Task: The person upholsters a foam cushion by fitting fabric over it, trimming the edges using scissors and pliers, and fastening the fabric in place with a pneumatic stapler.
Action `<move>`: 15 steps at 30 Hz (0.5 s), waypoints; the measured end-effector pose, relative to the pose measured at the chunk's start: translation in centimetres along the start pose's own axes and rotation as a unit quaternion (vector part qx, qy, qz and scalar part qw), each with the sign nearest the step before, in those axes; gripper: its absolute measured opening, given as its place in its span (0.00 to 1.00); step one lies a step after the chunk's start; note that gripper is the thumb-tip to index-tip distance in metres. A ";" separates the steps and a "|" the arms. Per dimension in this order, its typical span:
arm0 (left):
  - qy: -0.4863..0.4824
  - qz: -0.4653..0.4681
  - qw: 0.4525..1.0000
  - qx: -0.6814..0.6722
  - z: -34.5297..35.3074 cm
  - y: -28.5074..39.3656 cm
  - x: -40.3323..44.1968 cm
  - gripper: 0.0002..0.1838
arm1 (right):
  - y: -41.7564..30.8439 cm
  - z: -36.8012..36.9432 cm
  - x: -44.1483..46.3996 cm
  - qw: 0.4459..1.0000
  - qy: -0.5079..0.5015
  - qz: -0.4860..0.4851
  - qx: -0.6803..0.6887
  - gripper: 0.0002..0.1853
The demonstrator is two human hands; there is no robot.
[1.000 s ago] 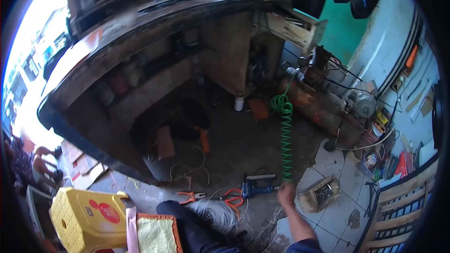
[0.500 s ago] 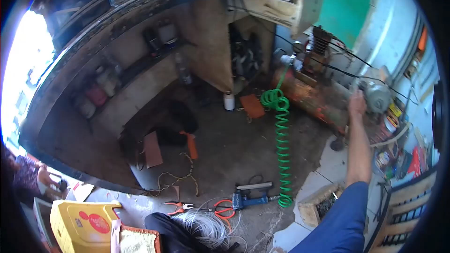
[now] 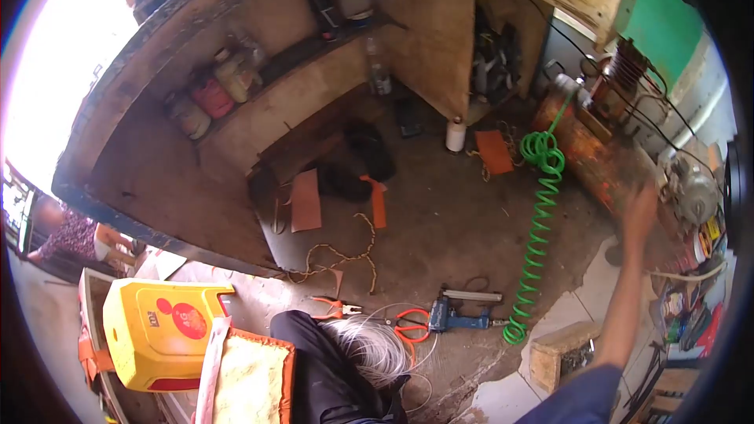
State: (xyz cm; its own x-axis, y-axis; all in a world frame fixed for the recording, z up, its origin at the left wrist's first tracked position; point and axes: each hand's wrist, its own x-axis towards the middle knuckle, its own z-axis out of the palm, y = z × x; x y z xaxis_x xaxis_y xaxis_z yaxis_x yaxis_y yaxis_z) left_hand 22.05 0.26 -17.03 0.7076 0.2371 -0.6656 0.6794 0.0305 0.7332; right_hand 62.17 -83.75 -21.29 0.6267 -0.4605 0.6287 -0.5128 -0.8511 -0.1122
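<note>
My right hand reaches out at the right, over the near end of the rusty orange air compressor tank. Its fingers are smeared, and I cannot tell whether they touch the tank. Just right of the hand is a grey motor. From the tank's far end a green coiled hose runs down to a blue staple gun on the floor. My left hand is out of sight.
Orange-handled pliers, a second orange-handled tool and a coil of clear line lie by my leg. A wooden box stands below my forearm. At left are a yellow plastic piece, a cushion and a seated person.
The view has swung left, so the scene sits farther right. My right hand has drawn back from beside the motor to the tank's near end.
</note>
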 end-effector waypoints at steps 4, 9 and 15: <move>0.026 0.000 1.000 -0.016 -1.0 -0.7 -3.0 0.56 | -14.6 -4.9 -19.4 0.940 -0.210 -0.061 0.261 0.03; 0.051 0.018 0.998 -0.043 -2.6 -2.0 -5.7 0.57 | -27.3 -4.4 -46.3 0.761 -0.496 -0.038 0.417 0.16; 0.118 0.055 0.986 -0.104 -4.5 -6.1 -12.6 0.58 | -41.5 -7.2 -52.0 0.664 -0.528 -0.237 0.473 0.18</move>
State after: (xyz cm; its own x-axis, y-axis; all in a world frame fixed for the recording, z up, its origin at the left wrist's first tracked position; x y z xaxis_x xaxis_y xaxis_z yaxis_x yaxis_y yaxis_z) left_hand 8.07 1.42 -12.50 0.6933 0.4693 -0.5469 0.5290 0.1840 0.8284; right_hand 46.61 -22.62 -43.79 0.9041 0.4218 -0.0687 0.1743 -0.5107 -0.8419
